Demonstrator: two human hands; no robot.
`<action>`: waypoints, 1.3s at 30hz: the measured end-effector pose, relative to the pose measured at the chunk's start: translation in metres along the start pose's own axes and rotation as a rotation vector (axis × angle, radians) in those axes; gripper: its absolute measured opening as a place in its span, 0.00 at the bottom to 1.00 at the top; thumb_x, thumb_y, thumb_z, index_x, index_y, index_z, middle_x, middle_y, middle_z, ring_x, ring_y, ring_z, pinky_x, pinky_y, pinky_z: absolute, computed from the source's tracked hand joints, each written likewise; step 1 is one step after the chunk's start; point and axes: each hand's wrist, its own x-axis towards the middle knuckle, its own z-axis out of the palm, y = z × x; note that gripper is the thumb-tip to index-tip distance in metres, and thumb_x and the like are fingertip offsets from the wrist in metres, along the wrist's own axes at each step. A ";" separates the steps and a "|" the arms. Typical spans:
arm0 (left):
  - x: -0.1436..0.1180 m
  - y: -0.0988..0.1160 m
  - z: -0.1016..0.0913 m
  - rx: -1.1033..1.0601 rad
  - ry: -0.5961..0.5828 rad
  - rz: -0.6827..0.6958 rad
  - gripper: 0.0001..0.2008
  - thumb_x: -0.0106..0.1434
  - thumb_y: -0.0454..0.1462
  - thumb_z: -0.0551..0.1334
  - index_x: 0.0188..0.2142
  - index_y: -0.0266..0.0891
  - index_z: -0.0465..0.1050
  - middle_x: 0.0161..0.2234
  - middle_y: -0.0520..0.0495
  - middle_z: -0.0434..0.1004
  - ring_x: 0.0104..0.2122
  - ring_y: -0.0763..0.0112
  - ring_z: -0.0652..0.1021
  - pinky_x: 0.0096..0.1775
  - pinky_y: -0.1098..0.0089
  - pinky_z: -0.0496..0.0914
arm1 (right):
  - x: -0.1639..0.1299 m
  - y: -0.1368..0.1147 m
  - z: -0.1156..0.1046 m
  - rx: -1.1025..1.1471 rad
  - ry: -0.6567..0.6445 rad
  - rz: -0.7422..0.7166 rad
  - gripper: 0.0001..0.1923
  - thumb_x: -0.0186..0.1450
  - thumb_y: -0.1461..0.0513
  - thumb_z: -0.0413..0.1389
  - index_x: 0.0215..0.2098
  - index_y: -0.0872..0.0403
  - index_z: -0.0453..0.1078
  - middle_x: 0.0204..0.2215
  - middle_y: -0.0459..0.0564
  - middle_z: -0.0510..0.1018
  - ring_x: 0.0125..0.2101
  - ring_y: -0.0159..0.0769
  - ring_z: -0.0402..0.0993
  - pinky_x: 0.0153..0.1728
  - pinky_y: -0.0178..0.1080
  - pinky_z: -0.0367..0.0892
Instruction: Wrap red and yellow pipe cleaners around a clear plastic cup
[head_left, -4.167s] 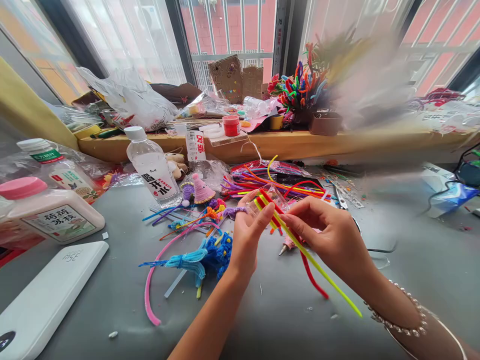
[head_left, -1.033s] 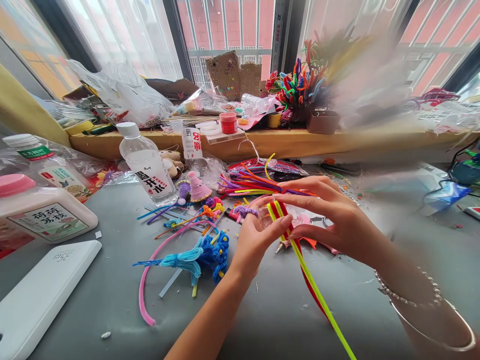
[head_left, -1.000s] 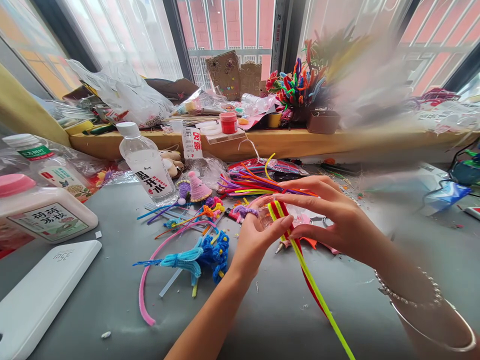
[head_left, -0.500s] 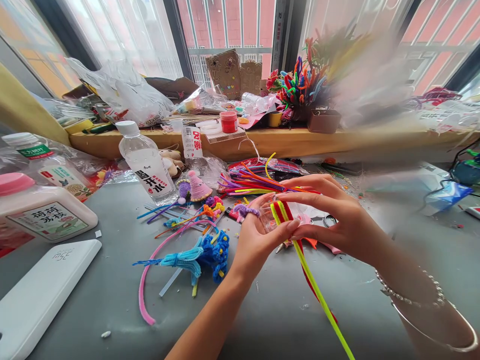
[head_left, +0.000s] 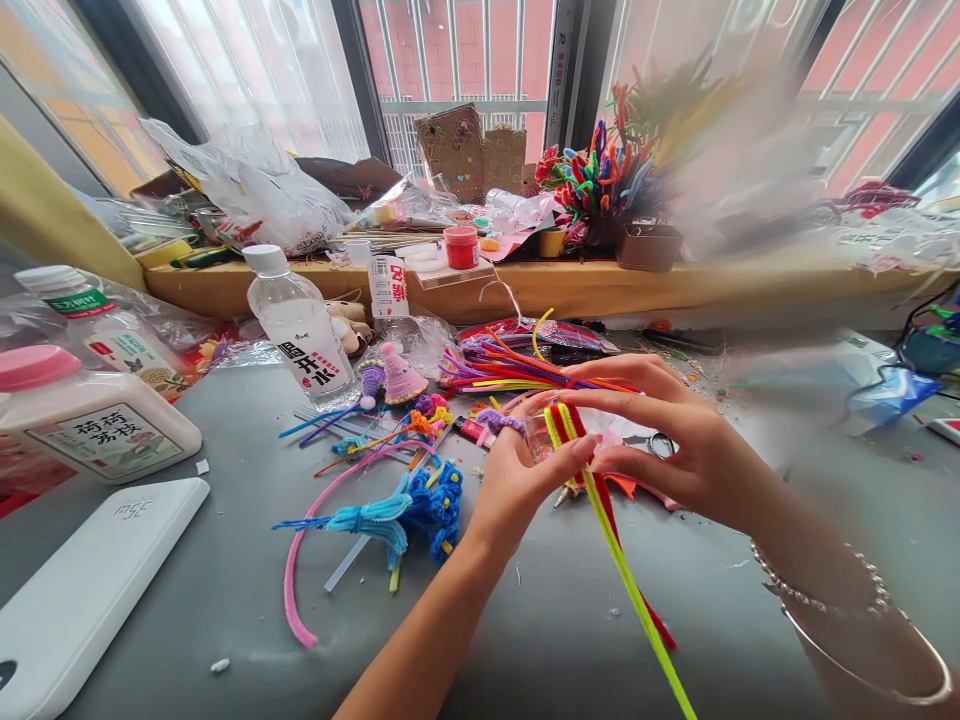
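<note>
Your left hand point(head_left: 517, 480) and right hand point(head_left: 675, 450) meet above the middle of the grey counter point(head_left: 187, 590). Your left fingers point(head_left: 577, 462) are clenched on a small clear plastic tube point(head_left: 541, 436) with a red fuzzy pipe cleaner point(head_left: 609, 520) and a yellow-green fuzzy pipe cleaner point(head_left: 630, 590) looped over it side by side. Your right fingers point(head_left: 600, 400) pinch the top of that loop, and both tails run off toward 5 o'clock. A purple fuzzy ring point(head_left: 498, 420) sits on your left index finger.

At 12 o'clock from your hands lies a loose heap of coloured pipe cleaners point(head_left: 510, 365). At 9 o'clock lie a blue twisted pipe-cleaner flower point(head_left: 435, 500) and a long pink curved pipe cleaner point(head_left: 300, 570). At 10 o'clock a clear plastic water bottle with a white cap point(head_left: 300, 330) stands upright.
</note>
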 end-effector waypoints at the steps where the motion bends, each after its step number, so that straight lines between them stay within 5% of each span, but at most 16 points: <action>1: 0.000 0.000 0.000 -0.011 -0.003 -0.035 0.22 0.46 0.41 0.67 0.41 0.37 0.70 0.40 0.42 0.75 0.42 0.57 0.74 0.41 0.63 0.68 | 0.000 0.001 0.000 -0.008 -0.014 -0.004 0.22 0.58 0.56 0.55 0.52 0.46 0.63 0.50 0.50 0.66 0.51 0.39 0.59 0.50 0.46 0.59; 13: 0.001 -0.007 -0.002 -0.072 -0.048 -0.007 0.26 0.51 0.45 0.63 0.49 0.41 0.65 0.44 0.42 0.73 0.52 0.59 0.67 0.53 0.62 0.57 | 0.001 0.005 0.006 -0.060 0.009 0.045 0.23 0.56 0.54 0.57 0.48 0.49 0.64 0.49 0.52 0.66 0.51 0.40 0.59 0.50 0.47 0.59; 30: -0.002 -0.006 0.003 0.014 0.020 -0.079 0.32 0.51 0.40 0.64 0.54 0.40 0.54 0.39 0.42 0.74 0.48 0.55 0.70 0.48 0.56 0.62 | 0.001 0.005 0.008 0.028 -0.003 0.088 0.23 0.55 0.53 0.57 0.47 0.50 0.66 0.50 0.52 0.66 0.52 0.40 0.58 0.51 0.45 0.59; 39: -0.003 -0.006 0.003 0.029 -0.088 0.036 0.33 0.55 0.39 0.61 0.57 0.43 0.46 0.49 0.43 0.68 0.49 0.62 0.70 0.48 0.64 0.64 | 0.019 0.000 -0.015 -0.013 -0.077 0.112 0.11 0.61 0.58 0.51 0.39 0.49 0.72 0.48 0.49 0.68 0.50 0.38 0.62 0.50 0.43 0.61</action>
